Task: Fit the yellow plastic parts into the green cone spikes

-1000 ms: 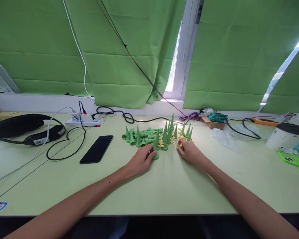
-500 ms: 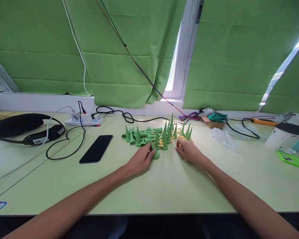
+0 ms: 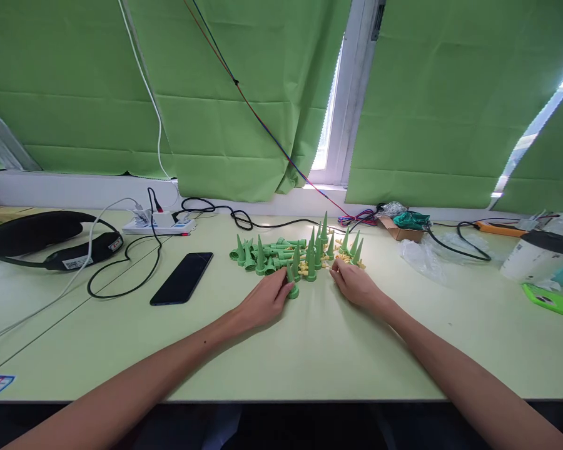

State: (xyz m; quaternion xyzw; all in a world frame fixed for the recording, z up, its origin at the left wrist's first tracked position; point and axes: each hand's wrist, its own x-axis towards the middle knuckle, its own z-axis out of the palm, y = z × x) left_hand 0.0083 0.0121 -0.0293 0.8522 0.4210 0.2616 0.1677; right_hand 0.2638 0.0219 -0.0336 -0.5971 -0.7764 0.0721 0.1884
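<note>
Gripping a green cone (image 3: 293, 291) between thumb and fingers, the left hand (image 3: 265, 301) is positioned slightly below the centre of the frame. The cone is located at the fingertips, point upward, with its round base at or near the surface of the pale table (image 3: 309, 356). The right hand (image 3: 354, 284) is positioned right of centre, fingers bent, at the near edge of the small yellow pieces (image 3: 362, 265); whether it grasps a piece cannot be told, as the fingers hide the contact area.

Directly beyond and between the hands, several upright cones (image 3: 311, 265) stand among the yellow pieces. Left of these, a heap of green parts (image 3: 281, 253) lies mostly on its side.

Left of the heap, a black phone (image 3: 181, 279) lies flat. A white power strip (image 3: 134, 229) and a black padded band (image 3: 32, 237) occupy the left side of the frame. Right of centre, a small cardboard box (image 3: 396, 231) is located behind a clear plastic bag (image 3: 422, 259). At the right edge, a white cup (image 3: 525, 259) with a dark lid stands near a bright green phone case (image 3: 556, 304). Green curtains (image 3: 225, 125) fill most of the upper frame.
</note>
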